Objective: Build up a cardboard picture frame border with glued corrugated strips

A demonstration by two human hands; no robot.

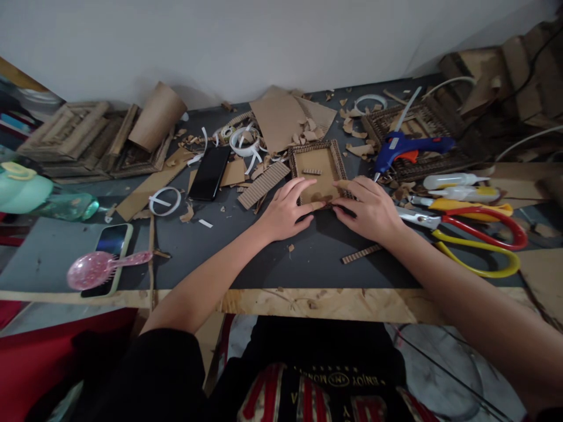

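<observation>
A small cardboard picture frame (338, 159) with a corrugated rim lies flat on the dark worktop in front of me. My left hand (285, 211) is at its near left corner, the index fingertip pressed to the near edge. Across from it, my right hand (368, 208) grips the near right corner, fingers bent over the rim. The fingertips of both hands almost meet at the near edge, which they partly hide. Inside the frame lies a short corrugated strip (312, 172). Another corrugated strip (360, 254) rests on the worktop below my right hand.
To the right are a blue glue gun (407, 149), scissors (484, 228) with red and yellow handles, and glue bottles (455, 180). A black phone (210, 173), tape rolls and cardboard scraps lie left of the frame. Farther left, a pink hairbrush (94, 269) lies on another phone (123, 240).
</observation>
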